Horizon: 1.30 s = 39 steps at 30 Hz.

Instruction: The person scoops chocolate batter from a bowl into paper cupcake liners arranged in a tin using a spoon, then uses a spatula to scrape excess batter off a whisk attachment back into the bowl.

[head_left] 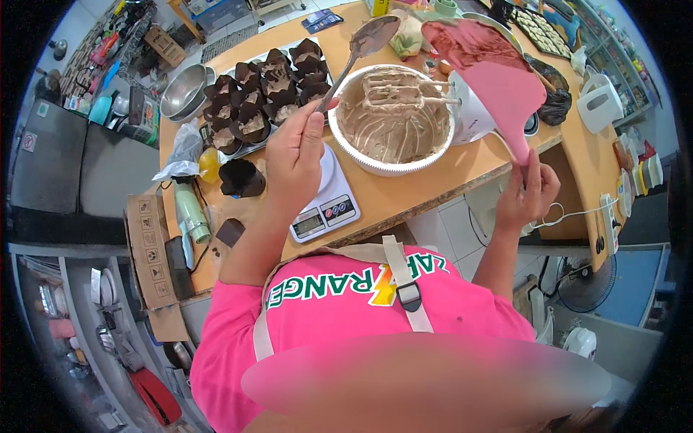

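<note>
In my raised left hand [299, 155], the fingers close round the handle of a metal spoon [375, 35], its bowl smeared with brown batter. My right hand [529, 189] pinches the narrow handle end of a broad pink spatula [498, 94], whose far part is coated with brown batter. Between the hands stands a white mixing bowl [354, 148] with batter streaked over its inside. A white hand mixer [473, 108] lies at its right, with batter-covered beaters [401, 94] over the bowl. Under my left hand is a white kitchen scale [336, 195], partly hidden.
Several dark paper cups with batter [253, 126] stand on a tray at the left. Nearer are more dark paper cups [240, 178] and a green bottle [191, 209]. Metal bowls [186, 90] sit far left. A white jug [599, 103] and power strip [610, 224] are at right.
</note>
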Available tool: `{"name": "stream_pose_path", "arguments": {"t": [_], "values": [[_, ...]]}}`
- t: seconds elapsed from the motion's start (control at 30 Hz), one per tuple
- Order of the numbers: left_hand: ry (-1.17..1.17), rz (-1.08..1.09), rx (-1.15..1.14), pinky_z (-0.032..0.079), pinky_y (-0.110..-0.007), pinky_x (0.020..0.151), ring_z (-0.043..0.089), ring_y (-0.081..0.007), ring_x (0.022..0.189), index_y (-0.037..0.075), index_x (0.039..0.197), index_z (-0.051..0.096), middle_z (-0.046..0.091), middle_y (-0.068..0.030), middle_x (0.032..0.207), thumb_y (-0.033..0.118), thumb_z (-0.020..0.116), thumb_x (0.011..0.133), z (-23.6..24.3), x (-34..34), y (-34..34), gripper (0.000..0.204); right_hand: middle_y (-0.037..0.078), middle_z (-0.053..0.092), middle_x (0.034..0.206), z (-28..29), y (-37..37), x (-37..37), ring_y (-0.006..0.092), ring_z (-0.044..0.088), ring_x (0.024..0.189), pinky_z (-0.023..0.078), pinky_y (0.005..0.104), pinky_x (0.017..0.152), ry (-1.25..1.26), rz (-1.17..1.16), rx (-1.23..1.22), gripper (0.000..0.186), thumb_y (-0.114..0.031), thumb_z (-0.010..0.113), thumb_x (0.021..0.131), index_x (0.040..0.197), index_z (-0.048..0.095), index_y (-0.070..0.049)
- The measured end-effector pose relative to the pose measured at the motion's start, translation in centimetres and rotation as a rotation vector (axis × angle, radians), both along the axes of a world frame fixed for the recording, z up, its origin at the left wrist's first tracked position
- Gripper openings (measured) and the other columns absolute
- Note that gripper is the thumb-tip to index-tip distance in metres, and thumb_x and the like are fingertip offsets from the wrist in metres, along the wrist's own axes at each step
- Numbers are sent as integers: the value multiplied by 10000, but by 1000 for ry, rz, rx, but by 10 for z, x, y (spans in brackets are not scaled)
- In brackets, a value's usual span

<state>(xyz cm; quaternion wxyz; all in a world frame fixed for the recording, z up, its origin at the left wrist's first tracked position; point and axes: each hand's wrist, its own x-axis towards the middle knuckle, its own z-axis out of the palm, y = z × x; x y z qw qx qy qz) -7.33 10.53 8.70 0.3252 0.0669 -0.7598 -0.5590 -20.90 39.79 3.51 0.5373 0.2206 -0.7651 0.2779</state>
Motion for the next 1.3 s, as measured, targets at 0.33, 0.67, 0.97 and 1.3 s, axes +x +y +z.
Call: {"name": "stream_pose_path", "arguments": {"t": [0.33,0.67,0.97,1.3], "values": [[-97,-106,146,262,-181,443,296,-6,498,-24,1196,585,339,78,608,175,429,1012,4,2,1,313,0,560,853,13,10,-20,162,545,735,418,290,594,200,-167,131,360,-168,816,687,1032,745,-240],[-91,-136,201,270,-191,442,343,5,496,21,1159,628,429,81,584,225,471,1003,5,0,2,300,-10,570,838,13,14,-27,154,539,726,407,283,576,259,-167,142,339,-182,823,694,1017,748,-254],[-112,-121,77,307,-197,457,351,-15,506,1,1184,604,408,63,611,203,443,1009,0,-2,3,312,-8,575,819,17,11,-27,162,549,706,413,293,563,288,-218,201,336,-168,821,690,1005,750,-260],[-99,-128,13,263,-179,437,307,0,480,9,1234,563,377,78,613,167,409,1018,-12,-10,9,309,-7,573,818,2,-2,-20,170,574,723,427,306,582,167,-165,222,384,-137,822,666,1016,742,-274]]}}
